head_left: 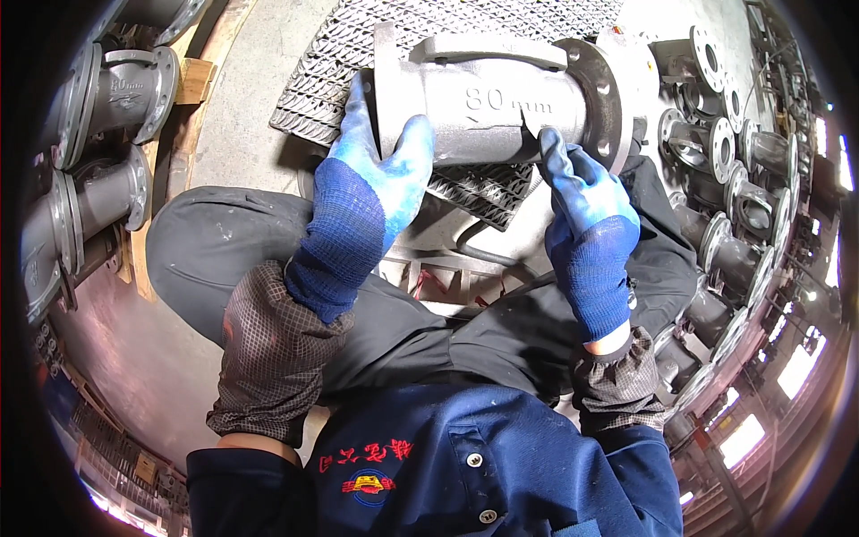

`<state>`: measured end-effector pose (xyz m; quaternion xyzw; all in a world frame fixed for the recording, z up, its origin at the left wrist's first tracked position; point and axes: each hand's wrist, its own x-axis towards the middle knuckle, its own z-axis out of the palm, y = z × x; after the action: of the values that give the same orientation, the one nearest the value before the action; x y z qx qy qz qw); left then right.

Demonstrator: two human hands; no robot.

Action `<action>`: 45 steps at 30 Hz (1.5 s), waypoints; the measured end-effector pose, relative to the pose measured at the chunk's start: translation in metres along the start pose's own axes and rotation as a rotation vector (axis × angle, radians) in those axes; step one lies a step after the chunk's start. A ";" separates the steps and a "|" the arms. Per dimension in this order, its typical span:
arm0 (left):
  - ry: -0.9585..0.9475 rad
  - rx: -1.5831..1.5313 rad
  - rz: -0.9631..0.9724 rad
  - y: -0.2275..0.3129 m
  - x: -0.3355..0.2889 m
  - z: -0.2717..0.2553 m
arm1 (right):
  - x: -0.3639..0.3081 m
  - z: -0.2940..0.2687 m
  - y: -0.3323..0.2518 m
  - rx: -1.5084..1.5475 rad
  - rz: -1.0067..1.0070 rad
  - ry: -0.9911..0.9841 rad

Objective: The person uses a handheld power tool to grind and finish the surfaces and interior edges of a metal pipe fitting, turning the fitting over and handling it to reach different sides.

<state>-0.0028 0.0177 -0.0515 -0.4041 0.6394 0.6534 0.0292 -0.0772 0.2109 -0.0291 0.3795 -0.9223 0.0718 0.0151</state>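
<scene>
A grey cast-metal flanged pipe body (501, 94), with raised lettering and a raised rim along its far side, lies crosswise in front of me. My left hand (380, 179), in a blue coated glove, grips its left flange (387, 89), with the thumb on the near side and the fingers beyond. My right hand (582, 188), gloved alike, is closed at the near side of the body, close to the darker right flange (604, 103). A thin dark pointed shape shows at its fingertips; whether it is a tool or a shadow I cannot tell.
A ridged metal grating (327, 76) lies under and behind the pipe body. Similar grey castings (121, 94) stand at the left by wooden boards (192, 80). More flanged castings (707, 148) crowd the floor at the right. My bent legs (233, 242) flank the work.
</scene>
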 end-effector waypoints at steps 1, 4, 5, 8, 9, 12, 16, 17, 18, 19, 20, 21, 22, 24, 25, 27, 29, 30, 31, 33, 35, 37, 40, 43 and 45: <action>-0.003 -0.009 0.012 0.000 0.000 0.000 | 0.001 -0.002 -0.002 0.002 0.008 -0.006; -0.017 0.001 -0.007 -0.006 0.004 0.000 | 0.002 -0.002 0.001 0.030 -0.031 0.042; -0.020 -0.004 -0.003 -0.008 0.004 0.000 | 0.003 -0.001 0.003 0.042 -0.054 0.070; -0.006 0.015 0.011 -0.008 0.004 0.000 | 0.008 -0.001 0.004 0.151 -0.045 0.170; 0.009 0.064 -0.009 -0.005 0.004 0.000 | 0.010 0.000 0.008 0.159 -0.070 0.232; 0.026 0.094 -0.030 -0.003 0.003 0.000 | 0.015 -0.019 0.014 0.316 -0.061 0.145; -0.008 0.001 0.013 -0.016 0.007 -0.003 | 0.026 -0.036 0.022 0.092 -0.143 0.120; -0.006 0.021 0.016 -0.017 0.007 -0.003 | 0.029 -0.041 0.019 0.008 -0.163 0.107; 0.015 0.113 0.002 -0.008 0.003 -0.003 | 0.031 -0.043 0.017 -0.003 -0.164 0.071; 0.026 0.158 -0.005 -0.006 0.003 -0.002 | 0.032 -0.044 0.016 -0.014 -0.166 0.036; 0.038 0.204 -0.012 -0.003 0.002 -0.002 | 0.033 -0.046 0.015 -0.024 -0.167 0.000; 0.042 0.204 -0.013 -0.003 0.002 -0.003 | 0.036 -0.047 0.014 -0.063 -0.181 -0.030; 0.042 0.200 -0.001 -0.004 0.002 -0.003 | 0.037 -0.048 0.014 -0.089 -0.189 -0.039; 0.034 0.192 0.033 -0.008 0.002 -0.003 | 0.037 -0.049 0.013 -0.142 -0.205 -0.056; 0.033 0.201 0.042 -0.009 0.002 -0.003 | 0.038 -0.051 0.012 -0.143 -0.215 -0.057; 0.041 0.230 0.046 -0.009 0.001 -0.004 | 0.040 -0.056 0.011 -0.145 -0.234 -0.059; 0.052 0.256 0.033 -0.010 0.001 -0.003 | 0.045 -0.062 0.008 -0.204 -0.254 -0.079; 0.056 0.259 0.027 -0.012 0.003 -0.002 | 0.047 -0.064 0.005 -0.236 -0.264 -0.089; 0.047 0.252 0.023 -0.013 0.004 -0.003 | 0.048 -0.065 0.002 -0.258 -0.260 -0.063; 0.012 0.230 0.017 -0.011 0.004 -0.005 | 0.047 -0.066 0.003 -0.227 -0.236 -0.107; -0.014 0.207 0.018 -0.010 0.003 -0.005 | 0.047 -0.068 0.004 -0.227 -0.216 -0.156; -0.004 0.207 0.018 -0.009 0.001 -0.005 | 0.048 -0.067 0.001 -0.253 -0.207 -0.207; -0.005 0.269 0.019 -0.008 0.000 -0.003 | 0.052 -0.066 0.000 -0.336 -0.323 -0.110; -0.080 0.417 0.073 -0.018 0.004 -0.004 | 0.053 -0.064 -0.001 -0.353 -0.347 -0.079; -0.119 0.490 0.130 -0.021 0.007 -0.005 | 0.053 -0.064 0.001 -0.359 -0.370 -0.084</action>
<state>0.0071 0.0139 -0.0718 -0.3042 0.8004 0.5021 0.1216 -0.1170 0.1838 0.0382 0.5355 -0.8350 -0.1129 0.0566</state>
